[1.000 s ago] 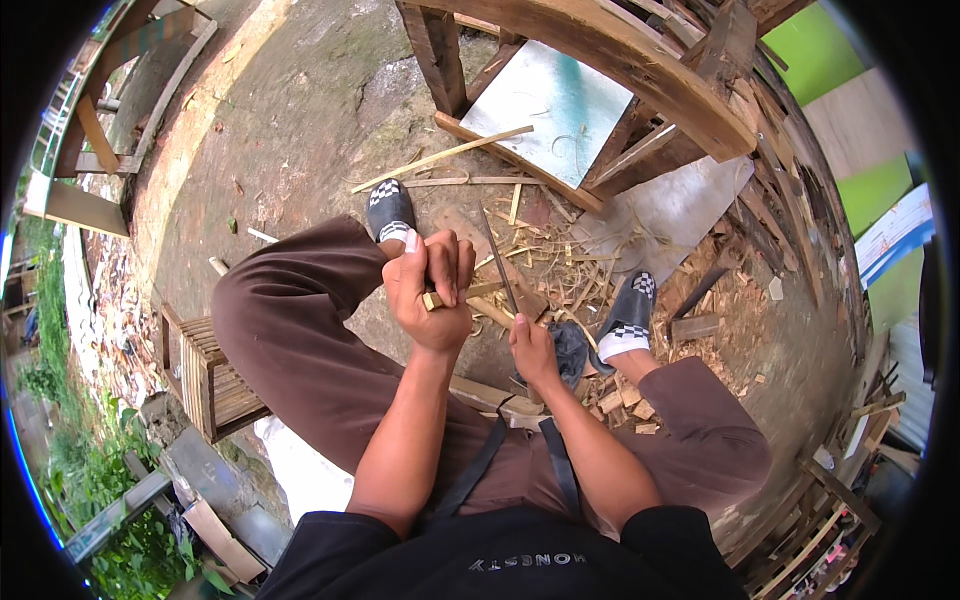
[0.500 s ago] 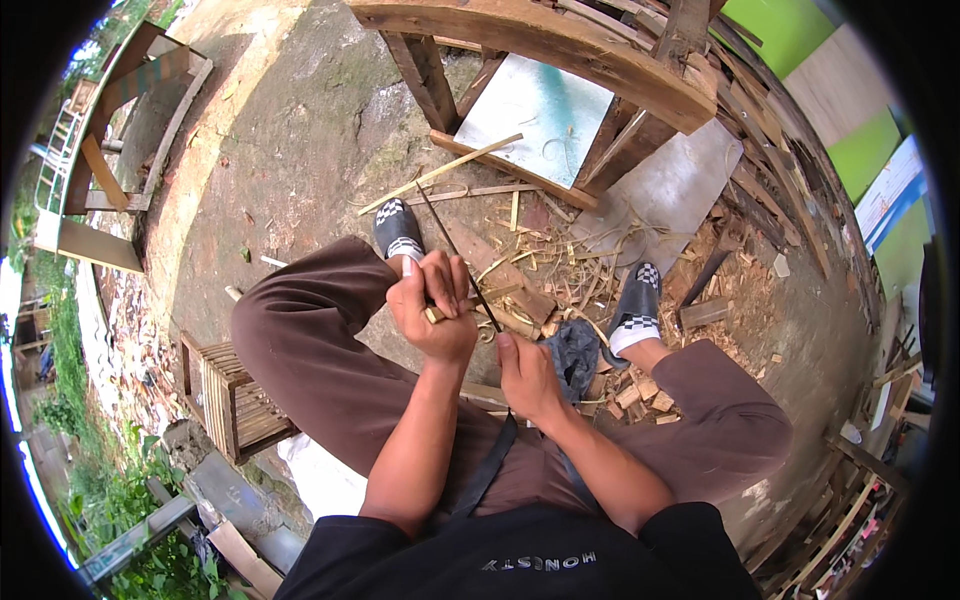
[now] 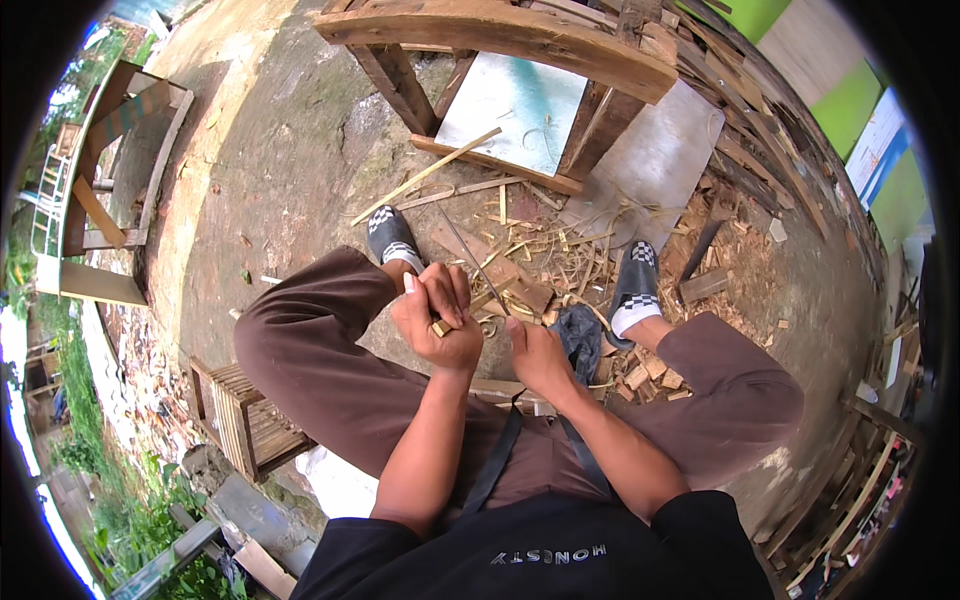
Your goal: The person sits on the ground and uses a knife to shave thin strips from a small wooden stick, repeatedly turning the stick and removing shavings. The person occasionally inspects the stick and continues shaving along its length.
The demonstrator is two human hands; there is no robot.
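Between my knees, my left hand point(image 3: 437, 318) is closed around a short, pale wood or bamboo strip point(image 3: 441, 327); one end sticks out by the fingers. My right hand point(image 3: 545, 358), just beside it, grips a long, thin, dark blade-like tool point(image 3: 470, 252). Thumb uppermost, it holds the tool's near end, while the tip slants away toward the far left. The blade passes close to the strip's far end; whether they touch I cannot tell. The tool's handle is hidden in my right hand.
Shavings and strips point(image 3: 530, 240) litter the ground between my shoes. A black plastic bag point(image 3: 577, 338) and wood offcuts point(image 3: 640, 375) lie near my right foot. A heavy wooden bench point(image 3: 500, 28) stands ahead. At left are a slatted wooden stool point(image 3: 240, 415) and a wooden frame point(image 3: 155, 170).
My right hand has shifted slightly right and away from me, widening the gap between my hands. The tool's tip has moved right and nearer. The whole view has tilted a little.
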